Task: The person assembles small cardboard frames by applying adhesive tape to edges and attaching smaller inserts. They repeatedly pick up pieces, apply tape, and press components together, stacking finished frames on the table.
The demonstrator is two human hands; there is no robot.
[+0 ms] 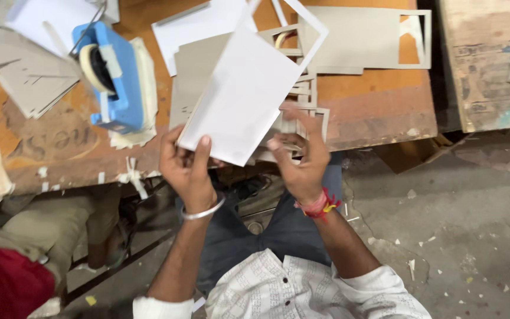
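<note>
So your left hand [189, 168] pinches the lower corner of a white card sheet [243, 97], tilted above the wooden table's [379, 109] edge. Your right hand [302, 156] sits just beside it, fingers loosely curled and blurred, grip unclear. Blue tape dispenser [113, 74] sits left.

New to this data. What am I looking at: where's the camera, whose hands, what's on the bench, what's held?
There is one picture, from a camera worn on a person's head, looking down at their own two bare hands. No machine is involved. The left hand, with a metal bangle on the wrist, grips a white rectangular sheet by its lower corner. The right hand, with a red thread on the wrist, is open just beside the sheet's lower edge; it is blurred, so contact is unclear. Beyond lies a worn wooden table with grey cardboard frames, stacked grey card pieces and a blue tape dispenser. Another person's clothing shows at lower left.
</note>
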